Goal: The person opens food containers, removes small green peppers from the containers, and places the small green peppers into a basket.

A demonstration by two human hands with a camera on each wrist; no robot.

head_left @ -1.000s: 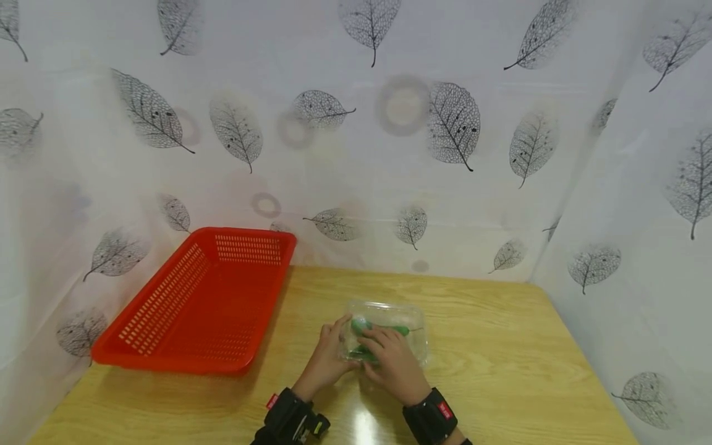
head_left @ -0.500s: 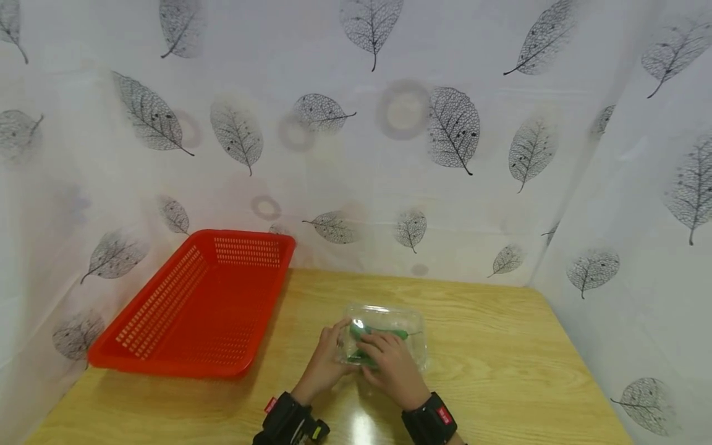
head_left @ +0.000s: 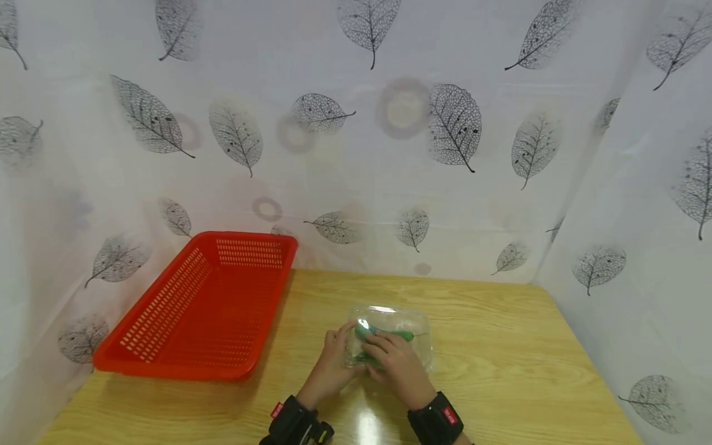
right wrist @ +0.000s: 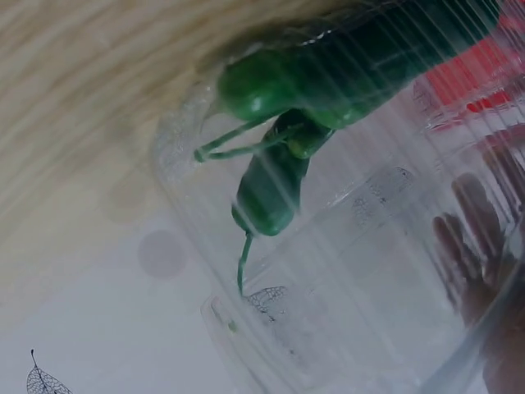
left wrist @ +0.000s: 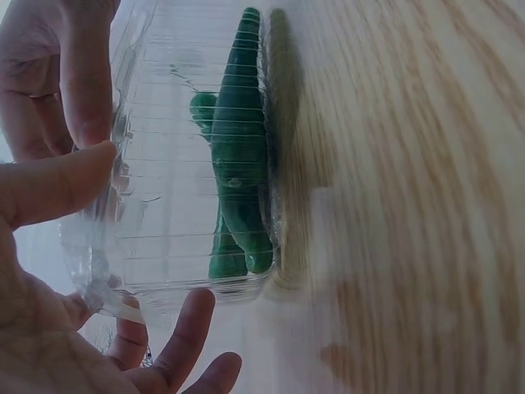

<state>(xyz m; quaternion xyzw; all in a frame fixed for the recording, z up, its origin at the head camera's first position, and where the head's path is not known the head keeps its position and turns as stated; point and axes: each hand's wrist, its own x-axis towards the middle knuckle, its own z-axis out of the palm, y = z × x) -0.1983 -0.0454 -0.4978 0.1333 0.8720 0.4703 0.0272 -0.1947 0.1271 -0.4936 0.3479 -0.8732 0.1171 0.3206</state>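
Note:
A clear plastic box [head_left: 419, 318] lies on the table, holding several long green peppers [left wrist: 240, 144] with thin stems. My left hand [head_left: 330, 366] grips the box's left end: its thumb lies on the near rim and other fingers reach around the end. My right hand [head_left: 402, 369] holds the near side, fingers bent over the top and thumb low at the front edge. In the left wrist view, the right hand's fingers [left wrist: 86, 82] meet the rim beside the left thumb. The right wrist view shows the peppers [right wrist: 271, 185] through the ribbed plastic; fingertips there are partly blurred.
A red plastic basket [head_left: 256, 346] with slotted sides stands at the left of the wooden table [head_left: 495, 358]. A white curtain [head_left: 356, 154] printed with dark leaves surrounds the table at the back and sides.
Both hands stay on the box in nearly the same pose. The whole head view has shifted slightly; the box and peppers have hardly moved.

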